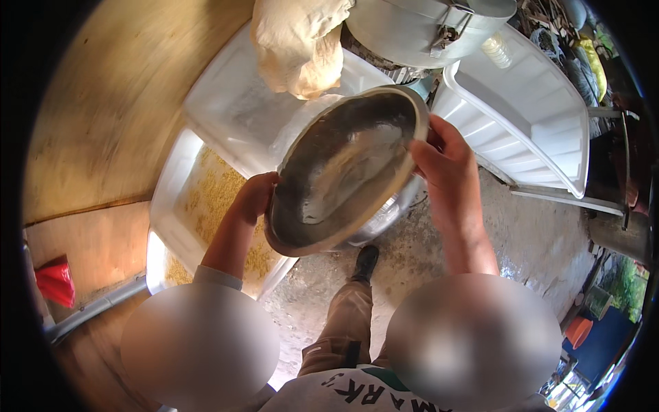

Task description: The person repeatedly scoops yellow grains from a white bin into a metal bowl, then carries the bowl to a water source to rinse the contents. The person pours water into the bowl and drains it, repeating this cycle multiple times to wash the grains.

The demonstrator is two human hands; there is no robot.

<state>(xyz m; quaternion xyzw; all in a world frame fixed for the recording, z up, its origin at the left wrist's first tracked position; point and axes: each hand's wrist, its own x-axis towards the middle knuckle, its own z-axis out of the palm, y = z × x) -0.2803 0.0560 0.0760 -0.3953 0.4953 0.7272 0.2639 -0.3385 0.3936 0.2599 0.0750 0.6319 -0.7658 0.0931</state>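
Observation:
A wide, shallow metal basin point(355, 165) hangs tilted in front of me, its dull, wet-looking inside facing me. My left hand point(259, 195) grips its left edge. At its upper right my right hand point(445, 149) clasps the rim, thumb towards the inside. Part of a shinier metal vessel point(378, 221) shows just behind the basin's lower right side. Left of the basin, a white plastic tub point(177, 149) holds yellow, grain-like bits, partly behind my left forearm. A larger translucent white tub point(231, 87) stands beyond it, partly hidden by the basin.
A pale cloth or bag point(304, 46) hangs above the far tub. Next to it stands a large metal pot point(412, 31) with a latch. A white plastic bin point(540, 103) is at upper right. A wooden panel point(103, 103) bounds the left; concrete floor point(520, 232) lies at right.

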